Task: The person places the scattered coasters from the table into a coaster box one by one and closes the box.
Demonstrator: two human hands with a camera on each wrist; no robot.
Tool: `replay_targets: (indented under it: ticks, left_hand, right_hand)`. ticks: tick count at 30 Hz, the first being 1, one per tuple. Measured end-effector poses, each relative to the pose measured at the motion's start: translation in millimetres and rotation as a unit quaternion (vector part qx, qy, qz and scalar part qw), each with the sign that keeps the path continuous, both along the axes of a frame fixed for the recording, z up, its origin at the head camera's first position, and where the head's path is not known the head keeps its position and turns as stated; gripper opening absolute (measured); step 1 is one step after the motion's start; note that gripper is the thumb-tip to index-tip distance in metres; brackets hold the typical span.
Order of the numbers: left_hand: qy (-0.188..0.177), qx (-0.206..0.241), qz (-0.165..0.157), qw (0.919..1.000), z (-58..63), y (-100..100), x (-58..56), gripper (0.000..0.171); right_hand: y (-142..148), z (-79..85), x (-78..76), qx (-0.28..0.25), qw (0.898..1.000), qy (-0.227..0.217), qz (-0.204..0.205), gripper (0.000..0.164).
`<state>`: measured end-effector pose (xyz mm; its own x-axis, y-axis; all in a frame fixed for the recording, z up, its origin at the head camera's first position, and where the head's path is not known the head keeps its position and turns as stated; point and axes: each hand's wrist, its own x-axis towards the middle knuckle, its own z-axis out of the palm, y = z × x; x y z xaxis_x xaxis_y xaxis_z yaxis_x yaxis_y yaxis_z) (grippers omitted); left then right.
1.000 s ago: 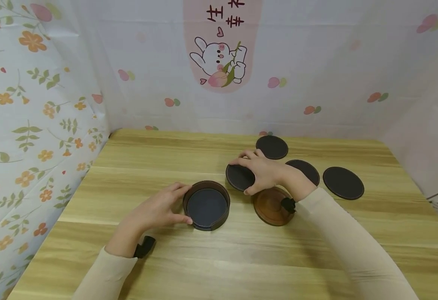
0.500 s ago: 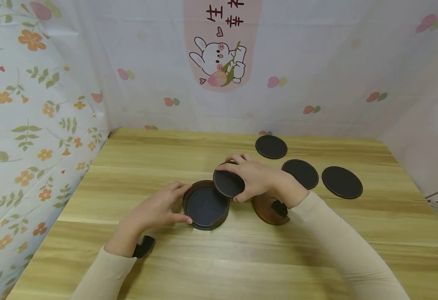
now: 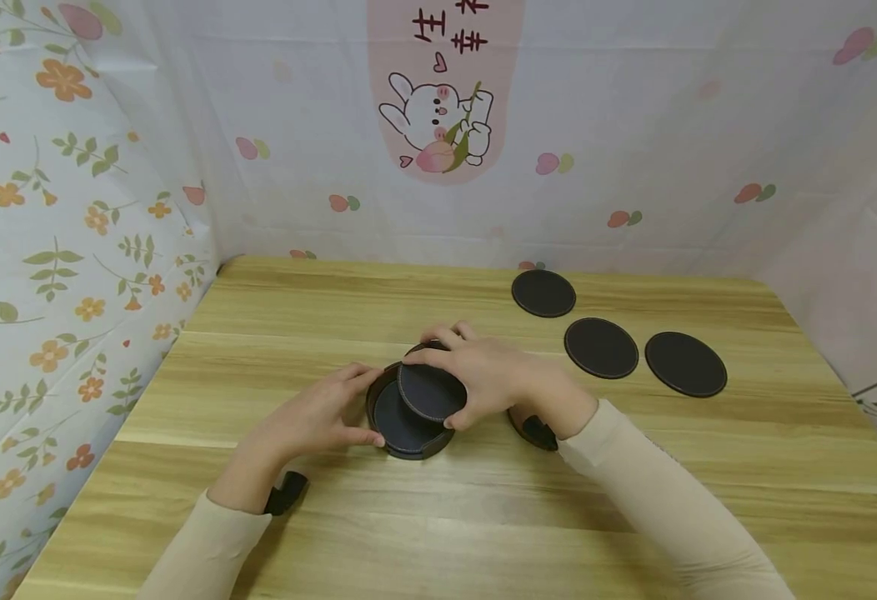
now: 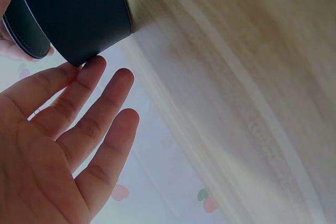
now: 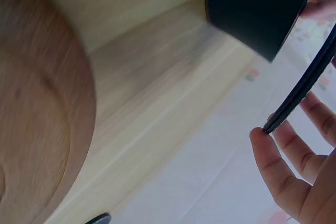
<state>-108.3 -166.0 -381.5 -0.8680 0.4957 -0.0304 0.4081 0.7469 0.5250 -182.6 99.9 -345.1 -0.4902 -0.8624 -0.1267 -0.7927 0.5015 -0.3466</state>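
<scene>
A round dark leather coaster holder (image 3: 433, 447) stands on the table, with a black coaster (image 3: 397, 425) lying inside. My left hand (image 3: 326, 417) holds its left side between thumb and fingers; in the left wrist view fingertips touch the holder's wall (image 4: 84, 14). My right hand (image 3: 479, 375) grips another black coaster (image 3: 431, 393) by its edge, tilted above the holder's right part. From the right wrist that coaster (image 5: 302, 87) appears edge-on, between thumb and fingers. Three more black coasters lie flat to the right: one at the back (image 3: 543, 293), one nearer (image 3: 601, 347), one farthest right (image 3: 686, 364).
A round brown wooden piece (image 5: 42, 114) lies on the table under my right wrist, mostly hidden in the head view. The wood-grain table (image 3: 446, 533) ends at a patterned cloth (image 3: 296, 167) behind and another cloth (image 3: 93, 250) at left.
My right hand has lifted the coaster and carried it left, from the table beside the holder to above the holder. The left hand has stayed at the holder.
</scene>
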Motion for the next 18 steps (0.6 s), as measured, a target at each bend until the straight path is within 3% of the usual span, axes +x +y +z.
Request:
replay_targets:
  ticks: [18]
  left_hand:
    - [-0.009, 0.002, -0.009, 0.9999, -0.3, -1.0, -2.8, 0.090]
  right_hand:
    - [-25.0, -6.8, 13.0, -0.002, 1.000, -0.006, 0.027, 0.087]
